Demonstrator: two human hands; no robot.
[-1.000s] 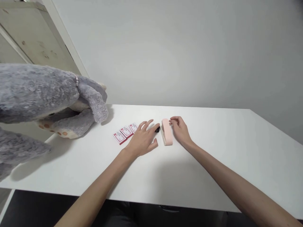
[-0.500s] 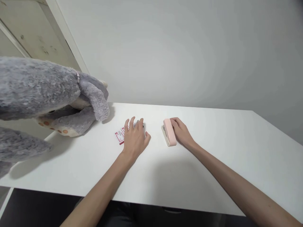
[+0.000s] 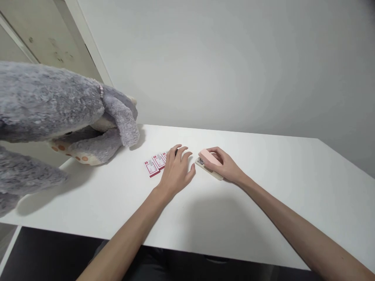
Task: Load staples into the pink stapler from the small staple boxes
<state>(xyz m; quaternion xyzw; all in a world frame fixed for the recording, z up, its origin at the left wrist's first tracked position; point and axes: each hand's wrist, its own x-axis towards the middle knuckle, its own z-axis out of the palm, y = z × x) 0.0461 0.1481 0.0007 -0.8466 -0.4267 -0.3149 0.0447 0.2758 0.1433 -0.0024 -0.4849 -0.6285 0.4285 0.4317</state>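
My right hand [image 3: 225, 166] is wrapped round a pink stapler [image 3: 208, 157], tilted on its side on the white table [image 3: 272, 195] so its pale underside with a small label shows. My left hand [image 3: 175, 171] lies on the table just left of it, fingers apart and slightly curved. Its fingertips rest at the right end of a row of small red-and-white boxes [image 3: 152, 168]. A small dark thing [image 3: 176, 151] peeks out beside the index finger; what it is I cannot make out. The rightmost box is partly hidden by my fingers.
A big grey plush toy [image 3: 58, 105] lies across the table's left end, its paw and ear reaching toward the boxes. A plain wall stands behind the table. The table's front edge runs below my forearms, with dark floor beneath.
My right hand has closed over the stapler and tipped it onto its side, turning it toward the left. My left hand went from beside the stapler to the boxes and has drifted slightly right.
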